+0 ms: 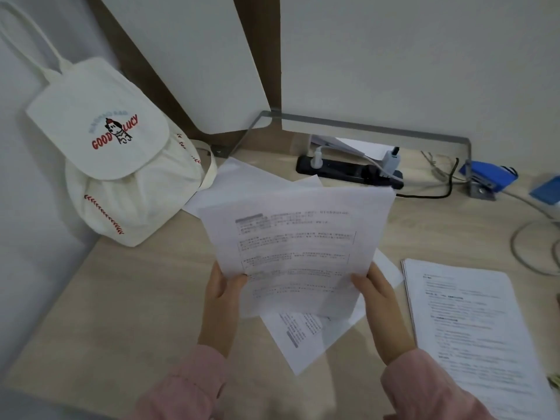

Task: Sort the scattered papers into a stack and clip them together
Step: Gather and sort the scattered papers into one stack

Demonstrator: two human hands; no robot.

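— What is the furniture like?
— A pale wood-grain desktop [121,298], set into a corner. There is a white wall [424,56] behind it and another white wall [18,192] on the left.
— Anything at the back?
— Brown wooden panelling [142,65], with a white panel [188,56] in front of it. A grey metal rail [378,128] runs along the desk's rear edge. The light is soft and even.

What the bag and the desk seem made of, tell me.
Bag: cream cloth, likely canvas; soft folds, stitched seams. Desk: pale wood-grain top, probably matte laminate; faint streaks, no shine.
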